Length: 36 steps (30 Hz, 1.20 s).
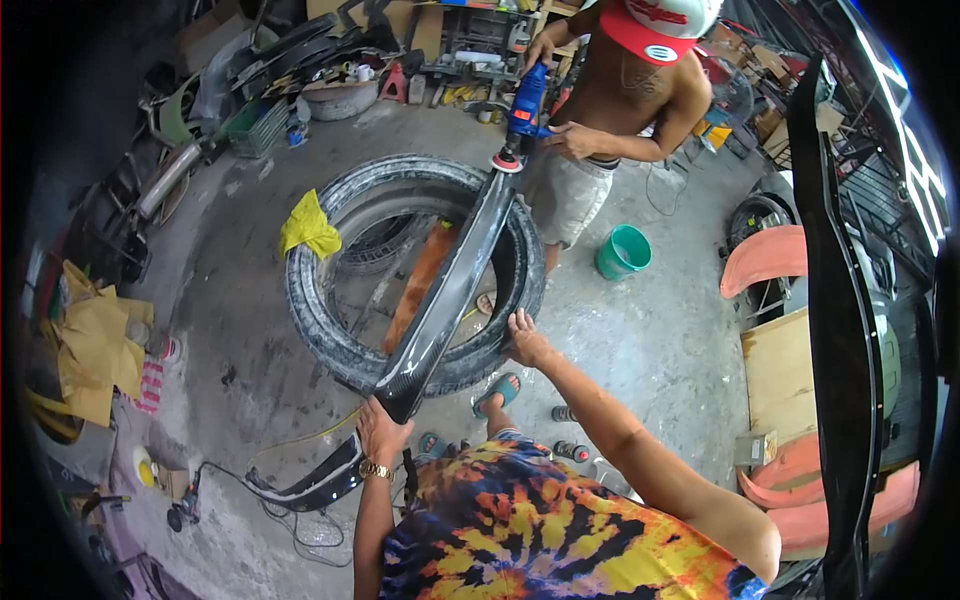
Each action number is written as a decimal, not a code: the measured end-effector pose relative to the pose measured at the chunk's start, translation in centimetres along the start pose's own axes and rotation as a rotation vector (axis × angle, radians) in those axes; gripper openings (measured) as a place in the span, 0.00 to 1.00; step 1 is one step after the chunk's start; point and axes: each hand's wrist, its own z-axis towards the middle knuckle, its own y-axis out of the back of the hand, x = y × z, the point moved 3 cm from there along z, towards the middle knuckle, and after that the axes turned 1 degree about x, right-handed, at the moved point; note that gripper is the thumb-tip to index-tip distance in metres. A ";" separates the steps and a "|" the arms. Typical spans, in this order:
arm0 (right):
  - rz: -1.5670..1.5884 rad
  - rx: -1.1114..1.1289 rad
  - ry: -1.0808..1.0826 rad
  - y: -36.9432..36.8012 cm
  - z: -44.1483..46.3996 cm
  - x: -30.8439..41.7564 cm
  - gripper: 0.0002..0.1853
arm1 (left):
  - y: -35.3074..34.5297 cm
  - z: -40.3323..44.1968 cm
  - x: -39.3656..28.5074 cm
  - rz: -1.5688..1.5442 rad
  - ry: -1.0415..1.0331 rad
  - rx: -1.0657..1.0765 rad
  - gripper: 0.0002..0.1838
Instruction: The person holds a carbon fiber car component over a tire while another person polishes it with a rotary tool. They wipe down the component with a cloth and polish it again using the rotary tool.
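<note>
A long glossy black car trim panel [440, 290] lies across a dusty tire [330, 340]. My left hand [382, 432], with a gold watch at the wrist, is closed on the panel's near end. My right hand [526, 340] rests on the tire's right side, fingers stretched out and holding nothing. At the panel's far end, another person [635, 95] in a red and white cap holds a blue polisher [527, 105] with both hands. Its round pad [507, 162] is at the panel's far end; whether it touches is hard to tell. A yellow cloth [311, 226] hangs over the tire's left rim.
A teal bucket [624, 252] stands right of the tire. Another black curved part [315, 485] lies on the floor at lower left, near cables and a small power tool [184, 512]. Two bottles [571, 451] stand beside my legs. Orange panels [770, 258] lean at right.
</note>
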 end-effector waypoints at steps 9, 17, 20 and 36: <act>0.069 -0.079 -0.014 0.6 -0.6 0.4 0.52 | -0.4 0.1 0.1 -0.036 0.012 0.078 0.47; 0.054 -0.026 -0.057 0.3 -0.3 0.5 0.50 | -0.6 0.1 0.2 -0.018 -0.052 -0.046 0.39; 0.048 -0.035 -0.052 0.3 -0.3 0.5 0.50 | -0.9 0.1 0.4 0.013 -0.047 -0.023 0.42; 0.047 -0.036 -0.045 0.3 -0.4 0.5 0.49 | -0.8 0.1 0.4 0.006 -0.032 0.017 0.46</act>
